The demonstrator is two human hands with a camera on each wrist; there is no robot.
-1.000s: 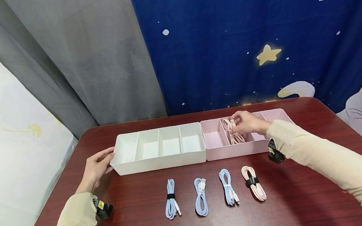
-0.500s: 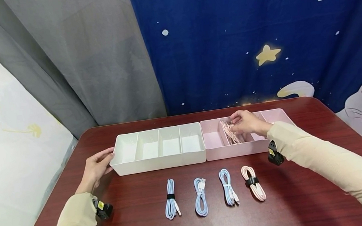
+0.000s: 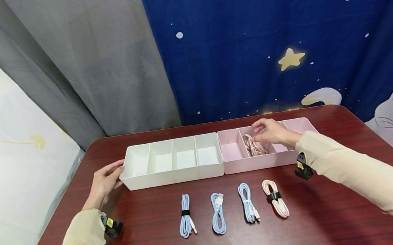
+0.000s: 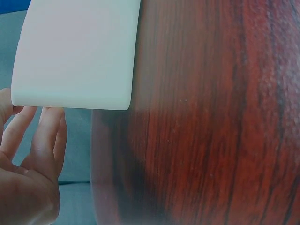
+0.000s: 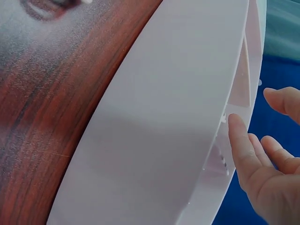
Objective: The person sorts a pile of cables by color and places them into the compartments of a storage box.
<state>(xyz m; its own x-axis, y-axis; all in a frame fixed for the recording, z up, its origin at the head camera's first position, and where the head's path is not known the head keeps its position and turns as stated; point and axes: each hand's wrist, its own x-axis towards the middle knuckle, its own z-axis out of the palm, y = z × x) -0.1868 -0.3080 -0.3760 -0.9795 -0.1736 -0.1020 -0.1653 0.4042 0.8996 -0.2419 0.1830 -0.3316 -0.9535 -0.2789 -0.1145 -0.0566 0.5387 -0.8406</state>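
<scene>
My left hand (image 3: 106, 182) rests its fingertips against the left end of a long white divided box (image 3: 171, 178). In the left wrist view the fingers (image 4: 45, 136) reach up to that end wall. My right hand (image 3: 273, 132) hovers over a pink divided box (image 3: 251, 165), fingers spread and holding nothing. Just under its fingertips, a coiled pink charging cable (image 3: 254, 148) lies in the second compartment from the left, partly covered by the hand. The right wrist view shows the thumb apart from the fingers at the pink rim.
In front of the boxes lie several bundled cables: a blue one with a black strap (image 3: 186, 219), two more blue ones, and a pink cable (image 3: 279, 205) with a black strap. The boxes stand end to end on the dark red table (image 3: 151, 239). Curtains hang behind.
My right hand has let go of the pink cable, which has settled lower in the compartment, and has shifted slightly right. The left hand has kept its place.
</scene>
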